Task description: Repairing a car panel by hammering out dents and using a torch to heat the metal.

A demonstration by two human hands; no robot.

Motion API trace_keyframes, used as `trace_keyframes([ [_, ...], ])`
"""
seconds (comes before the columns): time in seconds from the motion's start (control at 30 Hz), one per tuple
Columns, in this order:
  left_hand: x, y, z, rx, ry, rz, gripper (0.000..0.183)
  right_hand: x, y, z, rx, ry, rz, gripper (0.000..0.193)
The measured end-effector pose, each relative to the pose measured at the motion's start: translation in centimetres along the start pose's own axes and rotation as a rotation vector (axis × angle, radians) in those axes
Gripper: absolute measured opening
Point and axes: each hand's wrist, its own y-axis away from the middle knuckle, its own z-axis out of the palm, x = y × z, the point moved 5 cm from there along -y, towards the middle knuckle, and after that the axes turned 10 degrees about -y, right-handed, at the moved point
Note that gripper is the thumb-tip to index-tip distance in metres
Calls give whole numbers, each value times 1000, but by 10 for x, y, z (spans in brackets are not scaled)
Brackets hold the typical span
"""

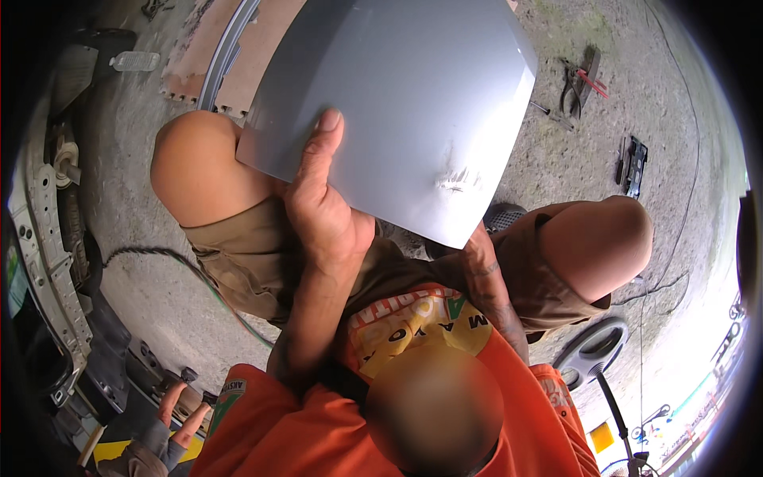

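Note:
A curved silver car body panel (389,95) is tilted over my lap, with a scuffed, whitish damaged patch (455,181) near its lower right corner. My left hand (330,211) grips the near left edge, thumb pressed flat on the painted face and fingers hidden underneath. At the lower right corner my right hand (478,248) goes behind the panel. Only its wrist side shows, so the fingers' shape is hidden. Both bent knees stand out on either side of the panel.
Pliers and red-handled tools (584,83) lie on the rough concrete to the right, near a black part (633,165). A clear bottle (133,61), foam mats (184,60) and a hose (211,282) are on the left. Another person (155,437) works beside a car, lower left.

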Motion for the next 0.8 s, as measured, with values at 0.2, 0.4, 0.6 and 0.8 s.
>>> trace_keyframes([
  [0.2,5,2,5,60,-21,-10,23,-17,-3,7,-64,364,-144,37],
  [0.4,3,3,8,103,-18,-32,25,-42,16,19,15,619,-138,39],
  [0.6,0,2,7,87,-28,-31,24,-36,18,19,60,567,-207,38],
  [0.8,-1,3,4,74,-21,9,24,-14,16,19,-96,984,-348,35],
])
